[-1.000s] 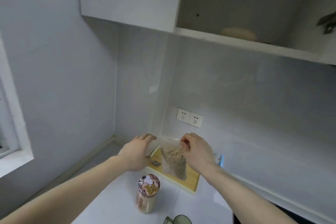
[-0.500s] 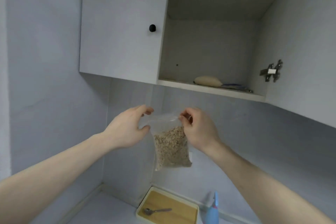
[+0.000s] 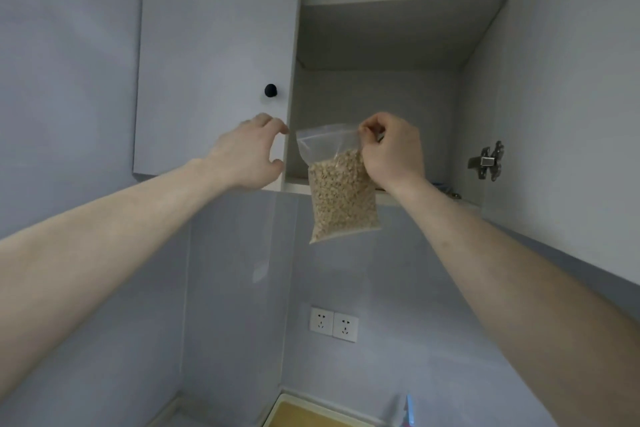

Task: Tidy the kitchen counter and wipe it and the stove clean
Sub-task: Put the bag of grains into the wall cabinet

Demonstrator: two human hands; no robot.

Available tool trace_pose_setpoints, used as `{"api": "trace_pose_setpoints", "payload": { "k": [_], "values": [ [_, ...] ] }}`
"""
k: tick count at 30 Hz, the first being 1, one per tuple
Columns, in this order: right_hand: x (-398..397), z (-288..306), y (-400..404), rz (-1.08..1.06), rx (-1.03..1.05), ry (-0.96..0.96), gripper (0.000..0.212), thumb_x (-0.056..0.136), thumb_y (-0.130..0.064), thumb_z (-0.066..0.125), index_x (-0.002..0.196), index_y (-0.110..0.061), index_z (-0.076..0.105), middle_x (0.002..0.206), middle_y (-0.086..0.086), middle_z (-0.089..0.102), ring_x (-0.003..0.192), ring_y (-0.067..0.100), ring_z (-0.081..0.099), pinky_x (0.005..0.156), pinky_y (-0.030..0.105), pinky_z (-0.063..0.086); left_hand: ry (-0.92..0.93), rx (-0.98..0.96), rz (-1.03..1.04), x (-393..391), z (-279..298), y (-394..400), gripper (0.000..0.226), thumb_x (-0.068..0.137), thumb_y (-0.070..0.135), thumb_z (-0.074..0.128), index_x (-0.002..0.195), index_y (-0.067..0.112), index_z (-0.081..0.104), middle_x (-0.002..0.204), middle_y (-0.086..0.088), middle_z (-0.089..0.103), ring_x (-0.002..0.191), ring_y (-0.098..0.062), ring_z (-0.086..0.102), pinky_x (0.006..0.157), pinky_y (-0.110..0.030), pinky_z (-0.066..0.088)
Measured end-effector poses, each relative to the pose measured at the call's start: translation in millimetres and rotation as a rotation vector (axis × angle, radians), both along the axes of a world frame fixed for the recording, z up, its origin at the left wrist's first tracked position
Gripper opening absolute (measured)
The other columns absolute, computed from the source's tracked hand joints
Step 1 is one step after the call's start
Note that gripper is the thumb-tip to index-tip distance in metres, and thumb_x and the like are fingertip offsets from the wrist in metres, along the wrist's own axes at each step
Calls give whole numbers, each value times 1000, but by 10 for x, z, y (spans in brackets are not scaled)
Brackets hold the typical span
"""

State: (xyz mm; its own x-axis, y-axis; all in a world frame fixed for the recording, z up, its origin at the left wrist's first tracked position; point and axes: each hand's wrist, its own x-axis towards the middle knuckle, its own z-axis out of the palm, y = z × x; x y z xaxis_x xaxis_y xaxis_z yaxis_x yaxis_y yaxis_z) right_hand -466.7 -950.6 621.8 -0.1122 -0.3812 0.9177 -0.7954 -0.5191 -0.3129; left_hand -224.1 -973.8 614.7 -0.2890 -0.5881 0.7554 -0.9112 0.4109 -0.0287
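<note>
The right hand (image 3: pixel 394 149), just right of the frame's centre, pinches the top right corner of a clear zip bag of pale grains (image 3: pixel 341 194) between curled fingers and thumb. The bag hangs free in front of the open wall cabinet (image 3: pixel 377 94), its lower half below the cabinet's bottom shelf edge. The left hand (image 3: pixel 247 152), left of centre, holds nothing; its fingers are spread and loosely bent, apart from the bag, by the edge of the closed cabinet door (image 3: pixel 211 55) under the black knob (image 3: pixel 270 90). A metal hinge (image 3: pixel 486 160) shows at right. Two white wall sockets (image 3: pixel 333 323) sit lower centre. At the bottom edge are a yellow tray's (image 3: pixel 304 414) corner and a blue tip (image 3: pixel 409 409).
</note>
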Motion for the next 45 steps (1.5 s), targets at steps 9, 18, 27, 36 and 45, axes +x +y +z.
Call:
{"api": "trace_pose_setpoints", "payload": {
  "k": [9, 18, 27, 36, 45],
  "values": [
    [-112, 564, -162, -126, -53, -147, 17, 95, -18, 54, 86, -26, 66, 89, -8, 65, 81, 14, 59, 70, 26, 41, -63, 70, 124, -249, 307, -446, 105, 86, 29, 69, 160, 25, -5, 169, -1, -9, 148, -37, 23, 110, -51, 40],
    [-337, 741, -537, -204, -15, -272, 17, 94, -11, 55, 92, -20, 68, 104, 3, 69, 99, 21, 63, 76, 23, 39, -107, -66, 205, -325, 131, -921, 111, 82, 14, 76, 158, 9, -5, 164, -7, -21, 149, -37, 17, 102, -41, 51],
    [-594, 667, -965, -263, 14, -356, 19, 93, -7, 54, 99, -9, 72, 106, 13, 72, 101, 30, 66, 77, 29, 48, -143, -137, 265, -373, 92, -948, 110, 83, 25, 76, 157, 6, -3, 164, -16, -19, 149, -39, 20, 104, -37, 48],
    [-752, 512, -1262, -242, 72, -514, 22, 97, -8, 53, 106, -2, 73, 111, 19, 71, 104, 35, 67, 87, 37, 54, -176, -161, 289, -415, 95, -833, 95, 93, 25, 65, 159, 5, -1, 165, -16, -12, 152, -38, 10, 118, -40, 31],
    [-710, 328, -1315, -304, 332, -265, 25, 93, -14, 58, 109, -21, 74, 120, 8, 70, 111, 30, 65, 93, 36, 55, -241, -151, 368, -440, 100, -771, 93, 96, 29, 62, 158, 5, -3, 163, -19, -14, 152, -38, 9, 119, -36, 27]
  ]
}}
